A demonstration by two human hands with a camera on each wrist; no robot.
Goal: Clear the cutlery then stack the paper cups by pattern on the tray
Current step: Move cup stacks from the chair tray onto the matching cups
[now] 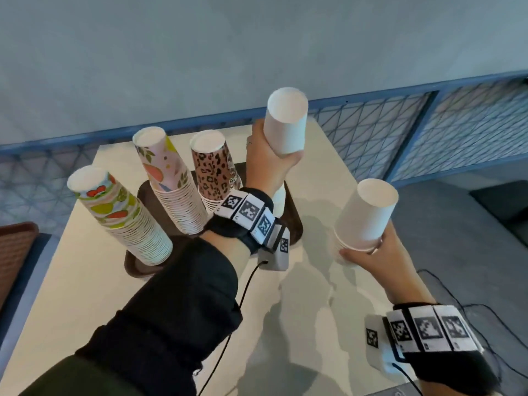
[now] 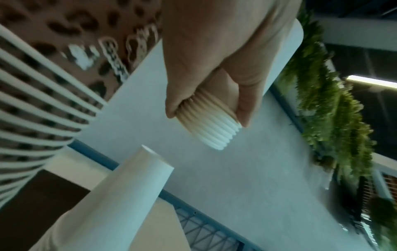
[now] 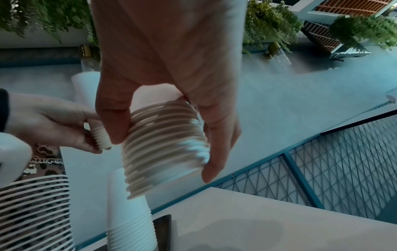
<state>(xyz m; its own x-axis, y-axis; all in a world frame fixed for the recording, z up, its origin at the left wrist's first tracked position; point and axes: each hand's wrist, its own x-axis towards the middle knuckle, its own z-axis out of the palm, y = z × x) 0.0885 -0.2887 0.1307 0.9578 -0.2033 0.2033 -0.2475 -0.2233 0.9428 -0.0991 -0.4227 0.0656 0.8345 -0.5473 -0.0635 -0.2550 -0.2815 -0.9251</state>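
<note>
The left hand (image 1: 265,155) grips a stack of plain white cups (image 1: 285,121), upside down, raised above the brown tray (image 1: 294,218). The right hand (image 1: 368,252) grips a second white stack (image 1: 367,215), also upside down, held over the table (image 1: 314,281) right of the tray. On the tray stand a fruit-print stack (image 1: 120,215), a leaf-print stack (image 1: 171,181), a leopard stack (image 1: 213,170) and a white stack (image 1: 279,200), the last partly hidden behind the left wrist

Patterned cup stacks (image 1: 183,192) stand inverted on the brown tray (image 1: 294,221).
</note>
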